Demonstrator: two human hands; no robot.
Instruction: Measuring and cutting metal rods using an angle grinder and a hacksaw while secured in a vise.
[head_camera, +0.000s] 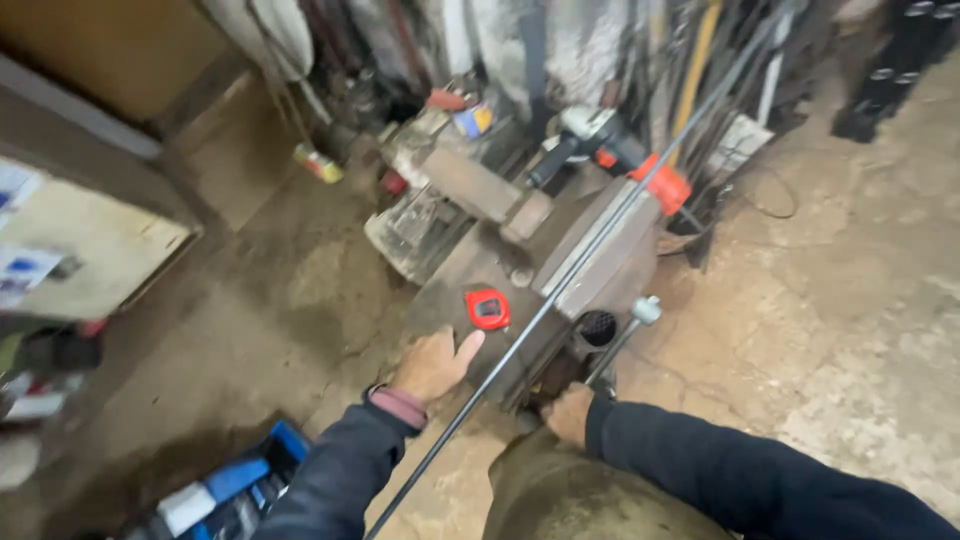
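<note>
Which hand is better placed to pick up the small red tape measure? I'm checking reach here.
Probably the left hand: its fingers already point at the small red tape measure on the grey metal bench top, almost touching. The right hand is lower, near the vise's steel handle, across the long dark rod.

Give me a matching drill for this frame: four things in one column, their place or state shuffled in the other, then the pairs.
Things:
1. red tape measure
2. long metal rod
3. left hand
4. angle grinder

Places or states:
A. lies at the far end of the vise, near the leaning bars
B. runs diagonally across the bench vise
C. sits on the metal block, by a fingertip
D. rests on the block, index finger out

Pairs: 1-C, 2-B, 3-D, 4-A
</note>
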